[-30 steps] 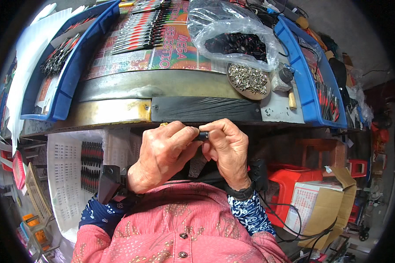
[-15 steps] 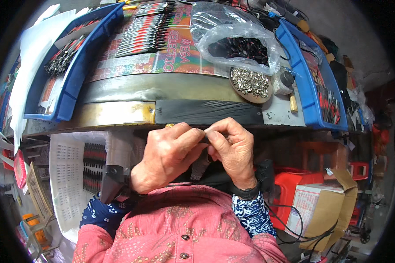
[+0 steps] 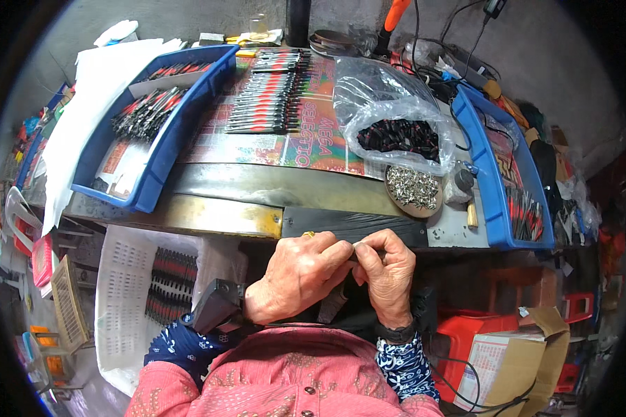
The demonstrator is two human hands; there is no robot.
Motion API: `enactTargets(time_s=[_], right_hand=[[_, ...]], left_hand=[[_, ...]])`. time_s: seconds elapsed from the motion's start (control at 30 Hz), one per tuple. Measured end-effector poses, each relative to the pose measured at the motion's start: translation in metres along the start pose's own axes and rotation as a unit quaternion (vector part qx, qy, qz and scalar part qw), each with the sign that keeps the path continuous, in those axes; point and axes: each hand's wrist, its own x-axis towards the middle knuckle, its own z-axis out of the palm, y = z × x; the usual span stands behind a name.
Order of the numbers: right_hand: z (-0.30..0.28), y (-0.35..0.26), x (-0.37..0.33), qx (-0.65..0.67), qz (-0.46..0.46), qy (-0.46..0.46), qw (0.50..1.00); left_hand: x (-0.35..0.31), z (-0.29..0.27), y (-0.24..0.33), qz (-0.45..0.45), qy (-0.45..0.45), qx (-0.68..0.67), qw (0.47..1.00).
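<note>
**Two hands closed over one small part at the bench's near edge**

Two hands work together just in front of the bench's near edge (image 3: 348,226). A second ago a short dark piece showed between the fingertips; now our hands have drawn tighter and almost all of it is covered. We judge that the fitting has moved from lining up to pressing home.

Our left hand (image 3: 295,278) is curled, its fingers (image 3: 334,254) folded across toward the right. Our right hand (image 3: 386,274) pinches with thumb and forefinger, and a pale sliver of the small part (image 3: 358,244) shows at the pinch, touching both hands' fingertips. What kind of part it is we cannot tell. Something dark runs down between the palms, mostly hidden.

Near the bench's right edge a round dish of small metal pieces (image 3: 414,187) sits just behind the hands, with a clear bag of dark parts (image 3: 396,135) behind it. A blue tray (image 3: 156,132) of red-and-black tools lies along the left edge, another blue tray (image 3: 511,181) along the right, and rows of finished tools (image 3: 271,94) lie toward the far edge. Below the bench on the left stands a white basket (image 3: 129,299).
</note>
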Motion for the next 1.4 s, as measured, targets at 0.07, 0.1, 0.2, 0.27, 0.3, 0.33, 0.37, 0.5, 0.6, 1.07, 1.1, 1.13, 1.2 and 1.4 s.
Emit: enactTargets(time_s=[0.07, 0.1, 0.2, 0.27, 0.3, 0.33, 0.37, 0.5, 0.6, 1.07, 1.1, 1.13, 1.2, 1.4], right_hand=[[0.0, 0.0, 0.001, 0.004, 0.003, -0.011, 1.0], [0.0, -0.001, 0.002, 0.006, 0.005, -0.015, 1.0], [-0.002, -0.007, 0.007, 0.023, 0.015, -0.018, 0.999], [-0.005, -0.011, 0.015, 0.025, -0.011, -0.011, 1.0], [-0.006, -0.013, 0.018, 0.02, -0.014, -0.001, 1.0], [-0.007, -0.015, 0.021, 0.006, -0.026, 0.002, 1.0], [-0.007, -0.016, 0.024, -0.016, -0.031, -0.004, 0.999], [-0.006, -0.015, 0.038, -0.065, -0.054, -0.013, 0.996], [-0.001, -0.01, 0.053, -0.084, -0.06, -0.03, 0.994], [-0.001, 0.002, 0.061, -0.076, -0.027, -0.023, 0.996], [-0.002, 0.0, 0.063, -0.069, -0.009, -0.029, 0.997], [-0.002, -0.002, 0.065, -0.063, 0.004, -0.039, 0.997], [-0.003, -0.005, 0.069, -0.073, 0.035, -0.057, 0.995], [0.0, -0.01, 0.071, -0.098, 0.059, -0.068, 0.991]], left_hand=[[0.002, -0.002, 0.0, -0.006, -0.003, 0.005, 1.0], [0.004, -0.004, -0.001, -0.005, -0.005, 0.006, 1.0], [0.011, -0.017, -0.008, -0.007, -0.005, 0.008, 1.0], [0.018, -0.03, -0.019, -0.014, 0.008, 0.04, 0.999], [0.023, -0.037, -0.027, -0.018, 0.019, 0.046, 0.999], [0.027, -0.043, -0.033, -0.045, 0.034, 0.032, 0.998], [0.032, -0.049, -0.041, -0.068, 0.052, 0.029, 0.996], [0.059, -0.074, -0.092, -0.048, 0.069, 0.134, 0.987], [0.076, -0.084, -0.131, -0.068, 0.072, 0.182, 0.978], [0.145, -0.052, -0.272, -0.064, 0.107, 0.248, 0.961], [0.149, -0.049, -0.277, -0.074, 0.114, 0.246, 0.96], [0.153, -0.047, -0.283, -0.072, 0.114, 0.254, 0.958], [0.161, -0.043, -0.291, -0.071, 0.117, 0.263, 0.955], [0.175, -0.037, -0.3, -0.124, 0.098, 0.259, 0.953]])
